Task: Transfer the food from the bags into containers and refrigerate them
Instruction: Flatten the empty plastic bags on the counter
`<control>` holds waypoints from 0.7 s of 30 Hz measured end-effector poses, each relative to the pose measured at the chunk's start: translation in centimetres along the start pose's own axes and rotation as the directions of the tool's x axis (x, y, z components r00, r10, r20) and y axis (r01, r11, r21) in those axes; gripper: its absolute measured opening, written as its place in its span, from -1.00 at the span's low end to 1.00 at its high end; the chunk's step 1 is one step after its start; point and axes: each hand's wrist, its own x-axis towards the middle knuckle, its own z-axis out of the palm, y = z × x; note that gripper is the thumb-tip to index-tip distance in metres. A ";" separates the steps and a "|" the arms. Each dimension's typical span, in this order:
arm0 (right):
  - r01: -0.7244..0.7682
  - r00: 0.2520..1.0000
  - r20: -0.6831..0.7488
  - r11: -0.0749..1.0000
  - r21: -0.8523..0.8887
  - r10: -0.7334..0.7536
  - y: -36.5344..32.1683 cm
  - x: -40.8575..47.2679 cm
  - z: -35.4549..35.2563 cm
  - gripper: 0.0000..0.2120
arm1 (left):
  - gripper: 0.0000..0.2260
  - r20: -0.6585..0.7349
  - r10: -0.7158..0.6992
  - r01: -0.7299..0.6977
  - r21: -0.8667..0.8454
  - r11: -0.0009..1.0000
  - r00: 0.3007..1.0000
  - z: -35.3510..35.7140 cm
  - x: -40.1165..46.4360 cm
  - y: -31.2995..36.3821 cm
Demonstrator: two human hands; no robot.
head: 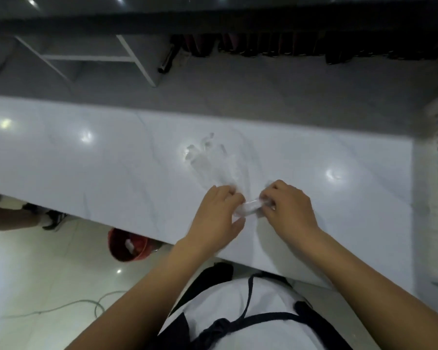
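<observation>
Clear plastic (pixel 214 162), thin and crumpled, possibly a disposable glove or bag, is lying on the white marbled surface (pixel 111 160), its near end gathered between both hands. Left hand (pixel 216 213) is curling its fingers (pixel 234 195) over that end, and right hand (pixel 287 205) is pinching the bunched strip with bent fingers (pixel 267 198); the two hands are nearly touching. Below the surface edge, a red bucket (pixel 127 245) is sitting on the glossy floor (pixel 36 274), and another person's shoe (pixel 53 219) is showing at left.
</observation>
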 end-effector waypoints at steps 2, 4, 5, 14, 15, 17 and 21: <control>0.057 0.997 0.046 0.995 0.083 -0.060 -0.1 0.5 0.0 -0.84 | -0.82 -0.056 -0.090 0.079 -0.175 0.981 0.994 0.5 -1.6 -0.1; 0.105 0.983 0.126 0.977 0.188 -0.130 -0.8 1.1 -0.2 -0.82 | -0.83 -0.102 -0.202 0.160 -0.322 0.933 0.974 0.5 -2.8 0.1; 0.130 0.974 0.154 0.964 0.233 -0.168 -1.4 1.4 -0.2 -0.82 | -0.84 -0.124 -0.257 0.189 -0.396 0.899 0.958 0.3 -3.3 0.2; 0.224 0.830 0.355 0.840 0.494 -0.430 -12.5 1.8 3.7 -0.52 | -0.87 -0.010 -0.631 0.225 -0.930 0.292 0.776 -7.6 -12.3 -3.7; 0.239 0.803 0.374 0.825 0.513 -0.465 -14.1 1.9 4.7 -0.60 | -0.86 -0.020 -0.663 0.161 -0.964 0.211 0.749 -8.4 -14.0 -4.7; 0.254 0.755 0.425 0.821 0.511 -0.499 -17.6 1.9 6.7 -0.68 | -0.88 -0.026 -0.712 0.043 -0.996 0.079 0.702 -9.6 -17.1 -6.6; 0.351 0.646 0.513 0.817 0.458 -0.565 -24.6 2.0 11.7 -0.77 | -0.78 -0.002 -0.782 -0.059 -0.997 -0.044 0.623 -10.3 -22.6 -11.7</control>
